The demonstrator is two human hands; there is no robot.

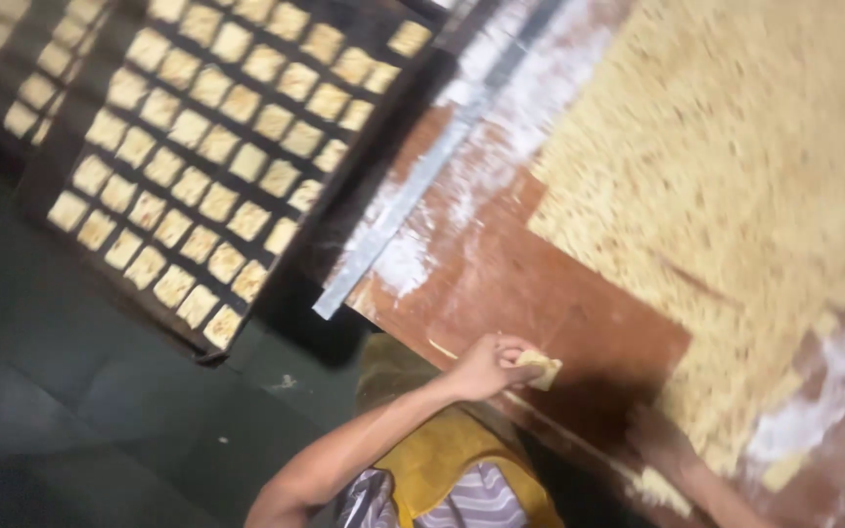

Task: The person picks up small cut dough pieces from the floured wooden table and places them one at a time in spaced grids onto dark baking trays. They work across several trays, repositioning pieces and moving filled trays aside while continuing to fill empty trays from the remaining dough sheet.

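Dough square, a small pale cut piece, is sitting pinched in the fingertips of your left hand just below the middle of the frame, right over the near edge of the brown work table. Because you are holding it only by one corner, with the rest hanging free past your fingers, I judge that the soft piece could be stretching, tearing or slipping out over the table edge toward the dark floor. Your left arm is reaching up from the lower centre of the frame, wrist bent, fingers curled tight around the piece. Your right hand is lying in shadow at the lower right, close against the edge of the big crumbly dough sheet, and it is too blurred for me to tell whether its fingers are spread or closed; pressing on that edge could be crumbling it. The whole view is swinging and smeared, so you may be misjudging the dark baking tray filled with rows of squares in the upper left, and the metal straightedge is lying near the table edge, where an elbow could be knocking it off.
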